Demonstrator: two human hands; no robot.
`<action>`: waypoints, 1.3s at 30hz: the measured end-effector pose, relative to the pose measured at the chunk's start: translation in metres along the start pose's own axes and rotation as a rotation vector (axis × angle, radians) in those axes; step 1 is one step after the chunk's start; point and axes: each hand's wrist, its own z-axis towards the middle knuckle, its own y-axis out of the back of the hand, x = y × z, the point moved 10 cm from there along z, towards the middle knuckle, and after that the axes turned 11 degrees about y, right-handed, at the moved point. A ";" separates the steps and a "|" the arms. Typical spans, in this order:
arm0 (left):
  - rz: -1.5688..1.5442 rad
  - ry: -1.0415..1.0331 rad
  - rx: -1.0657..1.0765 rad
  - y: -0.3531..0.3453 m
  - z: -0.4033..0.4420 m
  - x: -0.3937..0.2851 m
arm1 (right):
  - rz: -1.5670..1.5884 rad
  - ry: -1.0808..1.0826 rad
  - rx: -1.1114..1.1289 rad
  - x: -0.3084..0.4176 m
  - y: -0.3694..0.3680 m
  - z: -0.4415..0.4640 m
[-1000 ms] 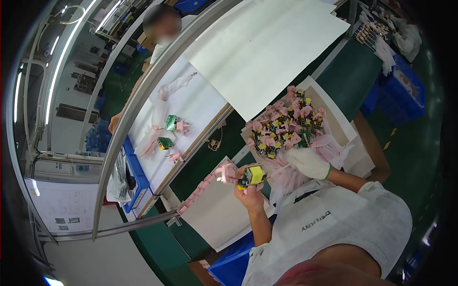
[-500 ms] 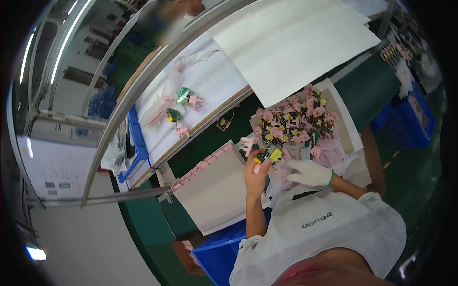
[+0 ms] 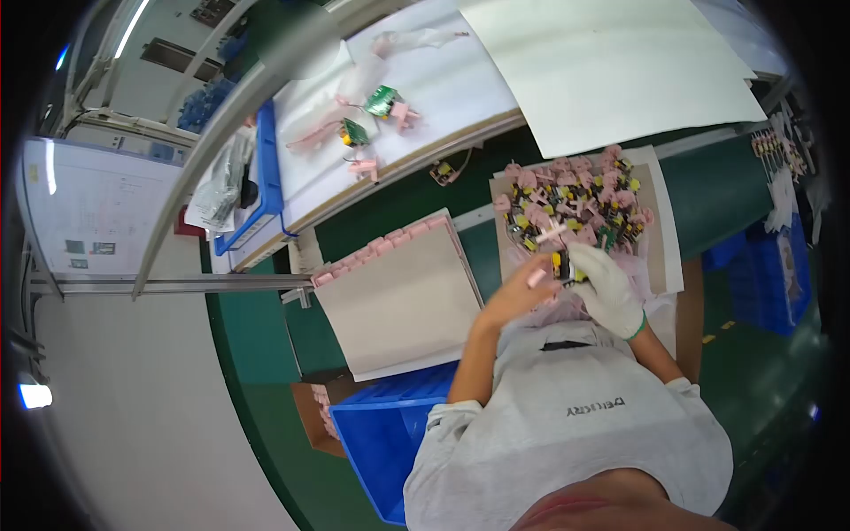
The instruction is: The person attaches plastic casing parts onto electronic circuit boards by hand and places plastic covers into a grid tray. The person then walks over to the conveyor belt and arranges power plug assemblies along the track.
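In front of my chest, a small circuit board (image 3: 563, 265) with a yellow component is held between my two hands. My left hand (image 3: 517, 294), bare, closes on its left side, and a pink plastic piece shows at the fingers. The white-gloved right hand (image 3: 611, 290) has its fingers closed on the board's right side; its fingertips are partly hidden. Just beyond the hands, a pale pink plug part (image 3: 551, 234) shows against a heap of similar boards with pink plug parts (image 3: 575, 199). Pink plastic film (image 3: 633, 270) lies beside the glove.
The heap sits in a cardboard tray (image 3: 666, 221). Left of it is a board-covered box (image 3: 398, 296) with a row of pink parts along its edge. A blue bin (image 3: 376, 460) stands at lower left. Two green circuit boards (image 3: 382, 100) lie on the white bench (image 3: 443, 84).
My left hand has brought the circuit board rightward to the gloved hand. The right hand has risen from the pink film and closed on the board. The whole view has shifted.
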 end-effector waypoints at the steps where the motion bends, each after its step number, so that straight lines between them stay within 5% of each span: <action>1: -0.079 -0.055 0.024 0.006 0.000 0.004 | 0.034 -0.004 -0.075 -0.001 0.007 -0.002; 3: -0.359 -0.222 0.146 0.018 0.004 0.004 | 0.139 -0.106 -0.111 -0.014 0.006 -0.004; 9: -0.658 -0.233 0.266 0.012 -0.010 -0.034 | 0.301 -0.188 -0.243 -0.019 0.009 0.000; 13: -0.621 -0.117 -0.033 0.022 0.005 -0.009 | 0.301 -0.126 -0.290 -0.008 0.007 0.011; 16: -0.557 -0.051 -0.068 0.018 0.006 0.011 | 0.128 -0.041 -0.132 0.008 -0.001 0.027; 26: -0.478 -0.043 -0.196 0.009 0.007 0.025 | -0.193 0.072 -0.127 0.021 -0.009 0.020; 29: -0.679 -0.158 -0.159 0.009 0.006 0.008 | -0.204 0.126 -0.137 0.024 -0.008 0.027; 39: -0.485 -0.356 -0.207 0.008 -0.001 -0.015 | -0.346 0.258 -0.181 0.045 0.004 0.025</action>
